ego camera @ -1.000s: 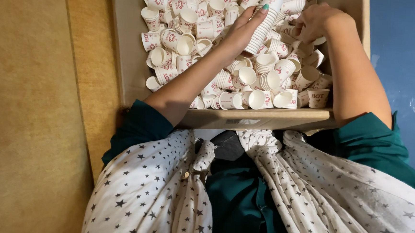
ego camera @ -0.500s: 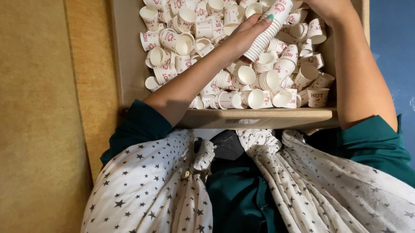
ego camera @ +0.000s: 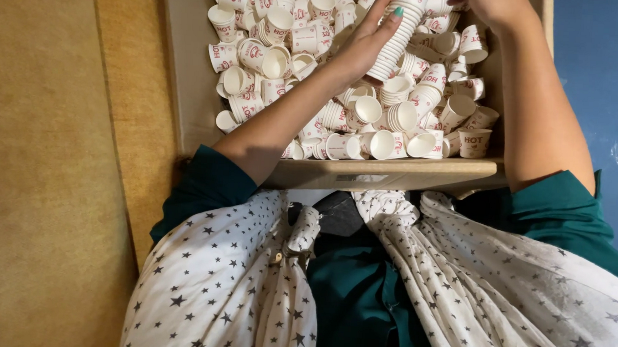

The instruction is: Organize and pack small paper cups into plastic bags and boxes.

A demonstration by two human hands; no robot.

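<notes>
Fingers of your left hand [ego camera: 365,50] wrap the lower end of one nested stack of paper cups [ego camera: 399,35]; your right hand [ego camera: 492,2] grips its top at the frame's edge. Keep the stack straight and pinch evenly. One cardboard box [ego camera: 187,59] holds dozens of loose cups [ego camera: 273,60], too many to count.

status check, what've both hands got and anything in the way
Left hand cradles the stack of nested cups from below. Right hand grips its top end. Loose cups fill the cardboard box; nothing blocking.
</notes>
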